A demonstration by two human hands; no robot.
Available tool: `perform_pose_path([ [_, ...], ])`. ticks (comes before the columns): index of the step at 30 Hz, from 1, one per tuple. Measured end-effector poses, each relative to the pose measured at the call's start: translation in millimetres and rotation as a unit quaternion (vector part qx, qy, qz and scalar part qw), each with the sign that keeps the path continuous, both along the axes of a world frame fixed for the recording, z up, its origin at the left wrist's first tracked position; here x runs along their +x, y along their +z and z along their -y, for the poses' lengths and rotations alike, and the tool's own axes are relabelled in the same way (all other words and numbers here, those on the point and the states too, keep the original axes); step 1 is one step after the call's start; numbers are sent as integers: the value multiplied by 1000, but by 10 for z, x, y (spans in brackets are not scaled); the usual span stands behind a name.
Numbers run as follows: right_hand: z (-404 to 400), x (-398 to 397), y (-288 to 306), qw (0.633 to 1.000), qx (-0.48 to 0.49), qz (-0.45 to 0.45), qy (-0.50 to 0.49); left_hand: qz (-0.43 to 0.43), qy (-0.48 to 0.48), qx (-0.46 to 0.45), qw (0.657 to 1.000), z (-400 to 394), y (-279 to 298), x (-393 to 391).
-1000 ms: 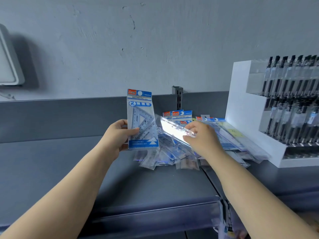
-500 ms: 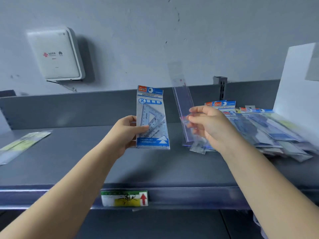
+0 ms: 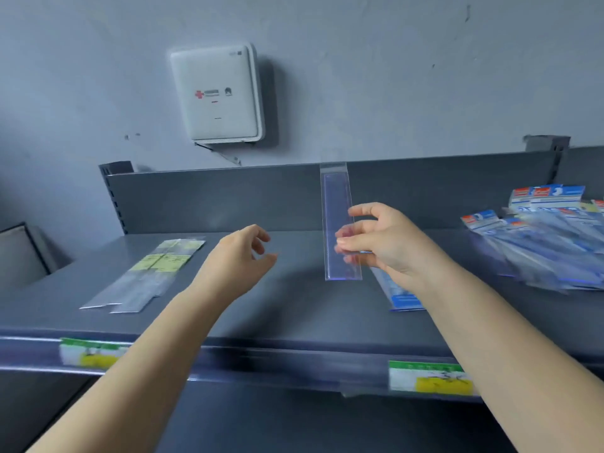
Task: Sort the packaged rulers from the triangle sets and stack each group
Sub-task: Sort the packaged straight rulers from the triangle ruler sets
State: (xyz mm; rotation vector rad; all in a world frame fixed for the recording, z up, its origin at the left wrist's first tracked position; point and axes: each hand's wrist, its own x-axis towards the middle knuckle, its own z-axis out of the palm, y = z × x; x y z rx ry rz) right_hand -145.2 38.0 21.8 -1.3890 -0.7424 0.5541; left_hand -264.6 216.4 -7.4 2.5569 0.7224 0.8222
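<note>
Right hand (image 3: 385, 243) at 3 o'clock, pinching a clear packaged ruler (image 3: 340, 223) upright. Left hand (image 3: 238, 259) at 9, loosely curled around nothing, above the shelf (image 3: 294, 322).

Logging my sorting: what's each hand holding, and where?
Right hand pinches the upright packaged ruler just below its middle. Left hand holds nothing.

A grey plaster wall (image 3: 392, 60) is rising behind a dark grey metal shelf (image 3: 294, 315). A white box (image 3: 217, 93) is hanging on the wall. Green-and-yellow labels (image 3: 429, 377) are sitting along the shelf's front edge.
</note>
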Motion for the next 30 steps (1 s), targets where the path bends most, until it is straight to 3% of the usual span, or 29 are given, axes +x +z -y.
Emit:
perform_pose_path([
  [6, -908, -650, -40, 999, -20, 11, 30, -55, 106, 165, 979, -769, 16, -727],
  [15, -2039, -1386, -28, 999, 1, 22, 41, -84, 157, 184, 967, -1632, -8, -1457],
  [17, -2188, -1430, -22, 997, -56, 55, 26, -84, 156, 181, 967, -1704, -16, -1523],
  [19, -2241, -1422, -48, 958, -211, 195, 4, -87, 155, 187, 966, -1741, -21, -1557],
  [21, -2202, -1378, -88, 888, -302, 346, -36, -85, 151, 190, 966, -1740, -32, -1560],
  [30, -1504, -1083, -70, 750, -329, 554, -152, -99, 86, 223, 966, -1337, -39, -1138],
])
